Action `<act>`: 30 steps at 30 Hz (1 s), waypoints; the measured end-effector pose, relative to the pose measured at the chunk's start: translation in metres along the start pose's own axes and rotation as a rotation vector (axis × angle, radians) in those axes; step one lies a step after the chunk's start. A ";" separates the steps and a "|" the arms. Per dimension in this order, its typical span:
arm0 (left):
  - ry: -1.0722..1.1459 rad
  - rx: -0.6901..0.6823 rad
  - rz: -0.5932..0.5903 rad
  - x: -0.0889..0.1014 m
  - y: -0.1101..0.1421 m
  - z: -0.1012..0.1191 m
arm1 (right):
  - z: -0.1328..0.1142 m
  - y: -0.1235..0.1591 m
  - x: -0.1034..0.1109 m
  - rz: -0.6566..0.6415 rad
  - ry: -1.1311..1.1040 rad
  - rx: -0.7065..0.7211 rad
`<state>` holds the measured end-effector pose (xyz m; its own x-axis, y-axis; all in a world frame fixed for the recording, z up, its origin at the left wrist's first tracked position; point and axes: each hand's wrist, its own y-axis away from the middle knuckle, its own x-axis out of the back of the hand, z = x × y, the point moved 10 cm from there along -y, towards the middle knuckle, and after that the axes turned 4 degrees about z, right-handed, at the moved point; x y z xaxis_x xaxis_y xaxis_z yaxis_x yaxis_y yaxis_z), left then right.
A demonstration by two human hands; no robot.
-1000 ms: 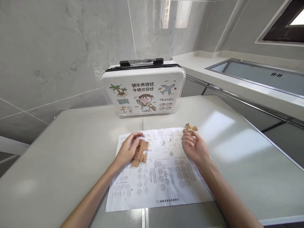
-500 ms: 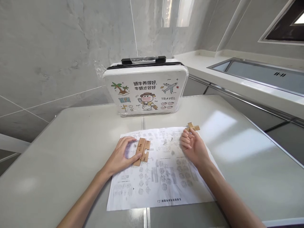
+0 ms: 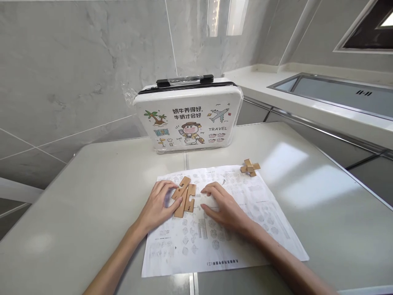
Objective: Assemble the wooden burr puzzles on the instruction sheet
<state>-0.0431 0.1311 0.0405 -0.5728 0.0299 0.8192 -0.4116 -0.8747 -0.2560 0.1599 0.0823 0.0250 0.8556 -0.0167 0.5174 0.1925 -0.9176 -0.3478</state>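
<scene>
Several flat, notched wooden puzzle pieces [image 3: 183, 200] lie together on a printed paper sheet [image 3: 254, 252]. My left hand [image 3: 157, 203] grips them from the left, with its thumb on the near pieces and its fingertips at the far left edge. To their right, my right hand [image 3: 225, 208] hovers low over the sheet, thumb and fingers apart and nothing between them. At the sheet's far right corner rests a cross-shaped wooden puzzle [image 3: 250, 167] of interlocked pieces, apart from both hands.
A white suitcase [image 3: 190, 98] with cartoon prints and clear plastic wrap stands upright at the back of the pale table [image 3: 101, 176], near the grey wall. A counter with a sink [image 3: 331, 94] is at the right.
My right hand has left the cross-shaped puzzle and moved left toward the wooden pieces, its fingers opening. Under my left hand, the pieces have shifted and now fan apart. The sheet appears slightly shifted.
</scene>
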 end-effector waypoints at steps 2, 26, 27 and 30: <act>-0.008 0.010 0.029 0.002 0.000 -0.002 | -0.006 -0.002 -0.005 -0.002 0.029 0.044; -0.184 0.010 -0.048 -0.009 0.015 0.024 | 0.028 -0.001 -0.015 -0.072 -0.609 -0.377; -0.169 -0.003 -0.053 -0.010 0.015 0.027 | 0.031 0.001 -0.019 -0.093 -0.691 -0.441; -0.076 0.017 -0.051 -0.011 0.015 0.032 | 0.034 0.005 -0.024 -0.117 -0.834 -0.523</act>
<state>-0.0205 0.1022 0.0445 -0.4958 0.0386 0.8676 -0.4267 -0.8809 -0.2046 0.1565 0.0921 -0.0160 0.9476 0.1860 -0.2599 0.2329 -0.9587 0.1631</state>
